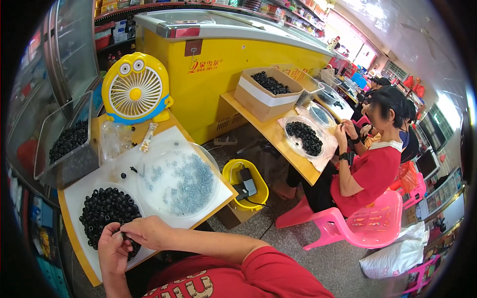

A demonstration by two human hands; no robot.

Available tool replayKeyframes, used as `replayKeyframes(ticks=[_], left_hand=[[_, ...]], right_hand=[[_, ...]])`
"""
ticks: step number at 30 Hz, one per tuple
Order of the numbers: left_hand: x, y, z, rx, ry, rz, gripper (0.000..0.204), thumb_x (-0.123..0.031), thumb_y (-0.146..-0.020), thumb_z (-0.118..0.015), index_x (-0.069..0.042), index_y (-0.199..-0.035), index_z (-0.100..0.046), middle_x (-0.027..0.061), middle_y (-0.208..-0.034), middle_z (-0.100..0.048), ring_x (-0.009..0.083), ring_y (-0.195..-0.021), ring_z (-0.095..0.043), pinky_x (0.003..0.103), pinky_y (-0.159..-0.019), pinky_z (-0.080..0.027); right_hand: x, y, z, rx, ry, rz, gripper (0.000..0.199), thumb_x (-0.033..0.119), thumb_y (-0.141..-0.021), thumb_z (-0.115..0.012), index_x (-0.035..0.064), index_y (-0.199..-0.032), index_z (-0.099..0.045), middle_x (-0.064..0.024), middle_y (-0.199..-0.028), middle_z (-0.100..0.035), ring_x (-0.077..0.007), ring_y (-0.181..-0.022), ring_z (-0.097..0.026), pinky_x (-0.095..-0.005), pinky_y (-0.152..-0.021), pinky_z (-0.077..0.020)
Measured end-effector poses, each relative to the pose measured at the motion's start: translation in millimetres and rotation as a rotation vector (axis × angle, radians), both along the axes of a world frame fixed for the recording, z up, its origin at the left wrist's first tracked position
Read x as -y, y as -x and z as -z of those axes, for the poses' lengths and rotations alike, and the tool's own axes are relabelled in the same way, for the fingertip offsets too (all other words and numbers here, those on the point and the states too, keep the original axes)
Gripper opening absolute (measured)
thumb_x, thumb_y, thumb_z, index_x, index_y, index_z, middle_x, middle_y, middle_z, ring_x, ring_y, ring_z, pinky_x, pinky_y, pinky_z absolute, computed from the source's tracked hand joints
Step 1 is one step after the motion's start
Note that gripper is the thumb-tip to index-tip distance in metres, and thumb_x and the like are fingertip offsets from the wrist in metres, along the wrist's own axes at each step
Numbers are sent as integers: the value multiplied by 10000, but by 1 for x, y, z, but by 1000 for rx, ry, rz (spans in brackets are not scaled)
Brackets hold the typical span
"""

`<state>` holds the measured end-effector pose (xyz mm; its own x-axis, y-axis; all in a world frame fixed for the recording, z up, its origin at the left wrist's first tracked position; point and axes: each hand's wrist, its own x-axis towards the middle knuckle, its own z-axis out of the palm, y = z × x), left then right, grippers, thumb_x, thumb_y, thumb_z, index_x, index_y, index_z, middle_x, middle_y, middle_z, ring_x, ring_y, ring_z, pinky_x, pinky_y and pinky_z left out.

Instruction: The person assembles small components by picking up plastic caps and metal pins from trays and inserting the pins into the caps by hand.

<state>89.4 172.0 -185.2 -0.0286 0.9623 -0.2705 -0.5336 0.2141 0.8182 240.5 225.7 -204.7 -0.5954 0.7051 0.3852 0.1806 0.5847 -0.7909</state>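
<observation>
My left hand [112,248] and my right hand [148,232] meet over the near edge of a round tray heaped with small black ring-shaped parts [107,211]. The left fingers pinch one small black part [123,235]. Right-hand fingertips are pressed together against it; whatever else they hold is too small to make out. Beyond them, a clear round tray [144,191] holds many tiny translucent bluish pieces [191,186]. A couple of loose dark parts [123,175] lie on the white sheet between the trays.
A yellow cartoon fan [135,94] and a clear plastic bag [113,141] are at the table's back. At left stands a clear bin of black parts [69,144]. A yellow bucket [246,184] sits to the right. Another person [370,154] works at a neighbouring table, near a pink chair [375,218].
</observation>
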Motion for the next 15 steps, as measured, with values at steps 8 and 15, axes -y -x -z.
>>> replayKeyframes(ticks=[8,15], left_hand=[[0,-10,0,31,74,110,353,-95,-752,-555,2,-1061,-416,84,-857,-541,127,-653,-529,243,-547,-458],[4,-14,-3,123,147,217,333,-10,-806,-493,-41,-1115,-372,106,-961,-540,169,-774,-580,276,-657,-504]], right_hand=[[-13,-16,-3,132,157,-151,162,126,-779,-523,75,-932,-542,-124,-814,-581,-259,-779,-578,-334,-680,-464],[-13,-28,-7,27,264,-120,98,111,-788,-527,54,-865,-551,-104,-760,-583,-243,-703,-578,-301,-613,-455]])
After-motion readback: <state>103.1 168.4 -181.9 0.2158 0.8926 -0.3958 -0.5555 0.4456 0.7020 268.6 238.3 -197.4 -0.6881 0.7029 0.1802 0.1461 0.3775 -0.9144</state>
